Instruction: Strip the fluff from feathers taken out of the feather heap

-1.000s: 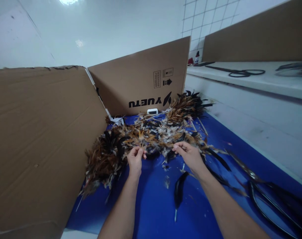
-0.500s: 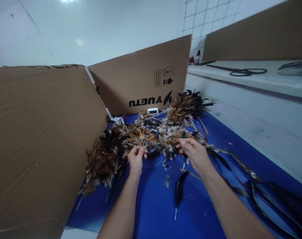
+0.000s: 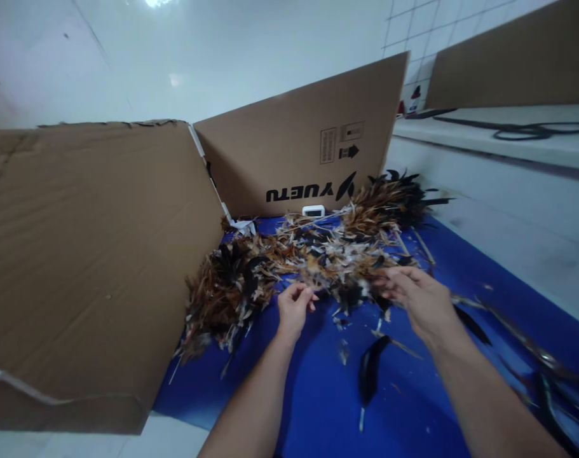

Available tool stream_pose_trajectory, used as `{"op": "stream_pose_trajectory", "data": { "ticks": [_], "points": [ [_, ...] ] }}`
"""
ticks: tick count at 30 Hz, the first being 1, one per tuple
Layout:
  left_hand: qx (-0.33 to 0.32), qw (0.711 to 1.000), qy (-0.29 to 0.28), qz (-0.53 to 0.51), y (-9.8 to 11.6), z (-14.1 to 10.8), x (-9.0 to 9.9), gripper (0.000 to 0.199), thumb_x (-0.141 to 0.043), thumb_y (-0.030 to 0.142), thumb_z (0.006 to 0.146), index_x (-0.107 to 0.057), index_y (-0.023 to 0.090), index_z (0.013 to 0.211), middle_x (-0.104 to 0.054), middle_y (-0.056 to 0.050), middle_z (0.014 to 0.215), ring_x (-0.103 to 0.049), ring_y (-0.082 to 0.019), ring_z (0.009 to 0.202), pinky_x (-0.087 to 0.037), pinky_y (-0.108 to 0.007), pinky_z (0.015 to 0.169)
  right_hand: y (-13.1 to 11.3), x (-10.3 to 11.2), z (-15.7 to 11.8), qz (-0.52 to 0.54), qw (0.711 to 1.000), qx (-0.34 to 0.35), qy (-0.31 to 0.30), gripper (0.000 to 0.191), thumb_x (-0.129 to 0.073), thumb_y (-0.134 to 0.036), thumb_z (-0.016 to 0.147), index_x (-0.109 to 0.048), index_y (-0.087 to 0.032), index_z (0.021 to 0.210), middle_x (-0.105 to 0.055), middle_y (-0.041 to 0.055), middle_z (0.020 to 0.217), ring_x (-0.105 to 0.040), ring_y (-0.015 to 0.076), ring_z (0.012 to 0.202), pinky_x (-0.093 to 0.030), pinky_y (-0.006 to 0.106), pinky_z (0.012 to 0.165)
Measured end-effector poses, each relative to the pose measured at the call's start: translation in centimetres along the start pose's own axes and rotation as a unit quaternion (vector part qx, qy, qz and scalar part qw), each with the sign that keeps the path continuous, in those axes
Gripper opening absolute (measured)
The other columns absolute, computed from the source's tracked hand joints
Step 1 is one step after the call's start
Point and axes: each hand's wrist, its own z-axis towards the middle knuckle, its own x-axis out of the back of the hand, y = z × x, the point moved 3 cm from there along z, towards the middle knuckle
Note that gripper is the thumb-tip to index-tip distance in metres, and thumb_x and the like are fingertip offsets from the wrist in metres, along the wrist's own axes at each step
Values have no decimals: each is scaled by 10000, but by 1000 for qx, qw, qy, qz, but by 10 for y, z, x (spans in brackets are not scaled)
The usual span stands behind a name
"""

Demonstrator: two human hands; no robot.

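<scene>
Loose brown, black and whitish feathers lie heaped on a blue work surface. My left hand is closed in a pinch at the near edge of the heap. A light brown feather, blurred, stands up from its fingertips. To the right, my right hand reaches its fingers into the feathers; motion smears the fingertips, and whether they grip one is unclear. Between my forearms lies a single black feather with a pale quill.
Upright cardboard panels stand at the left and back. A small white device sits behind the heap. Scissors lie at the right, by my right forearm. Another dark pair of scissors rests on the white ledge.
The view has swung left, so everything sits further right. My right hand has moved away from the left one, its fingers stretching out of a pinch. My left hand stays pinched.
</scene>
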Motion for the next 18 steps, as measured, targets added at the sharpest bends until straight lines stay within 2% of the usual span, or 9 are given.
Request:
{"op": "stream_pose_trajectory", "data": {
  "ticks": [4, 7, 11, 12, 14, 15, 16, 18],
  "points": [
    [9, 1000, -13, -3, -5, 1, -2, 230, -644, 363, 704, -584, 142, 689, -619, -1, 581, -462, -61, 406, -384, -193, 432, -15, -7, 11, -78, 993, 66, 65, 176, -688, -272, 609, -588, -162, 702, -629, 29, 628, -622, 142, 605, -437, 205, 477],
    [22, 999, -24, 1, -8, 1, -4, 230, -640, 365, 706, -590, 141, 691, -614, 1, 576, -459, -61, 402, -373, -192, 424, -36, -43, 14, -142, 980, 129, 42, 106, -634, -254, 674, -585, -164, 701, -615, 31, 611, -625, 154, 608, -455, 233, 500],
    [26, 999, -30, 5, -10, 1, -6, 205, -627, 337, 713, -592, 138, 679, -613, 0, 570, -449, -60, 395, -370, -194, 424, -62, -131, -6, -158, 964, 187, -107, 99, -594, -267, 733, -597, -168, 744, -639, 33, 679, -617, 149, 596, -474, 253, 508],
    [22, 999, -29, 9, -10, 1, -6, 193, -618, 324, 718, -594, 138, 676, -612, 1, 568, -447, -59, 394, -370, -194, 425, -67, -155, -16, -147, 956, 193, -164, 101, -587, -267, 743, -597, -167, 747, -644, 34, 702, -621, 150, 617, -481, 255, 518],
    [15, 999, -27, 17, -8, 1, -5, 173, -603, 299, 724, -595, 138, 663, -599, 8, 549, -442, -59, 393, -362, -191, 423, -78, -195, -38, -135, 922, 216, -293, 139, -560, -266, 777, -621, -171, 857, -663, 40, 821, -623, 146, 696, -499, 263, 571],
    [11, 999, -25, 19, -7, 1, -4, 167, -599, 288, 725, -592, 138, 653, -589, 14, 534, -440, -58, 392, -356, -189, 421, -83, -207, -49, -126, 901, 236, -343, 174, -555, -259, 786, -620, -177, 925, -666, 42, 887, -622, 146, 757, -506, 267, 614],
    [9, 1000, -20, 20, -5, 1, -4, 166, -597, 280, 725, -587, 138, 639, -577, 19, 517, -435, -57, 389, -350, -186, 418, -88, -214, -56, -125, 886, 256, -367, 202, -557, -255, 790, -615, -182, 970, -666, 40, 922, -617, 145, 802, -505, 271, 656],
    [3, 1000, -4, 14, -3, 1, -2, 172, -601, 277, 722, -580, 137, 624, -564, 25, 504, -430, -54, 387, -347, -183, 418, -94, -212, -64, -137, 872, 275, -381, 219, -549, -248, 803, -617, -184, 1002, -667, 34, 943, -609, 133, 801, -496, 273, 697]
  ]
}}
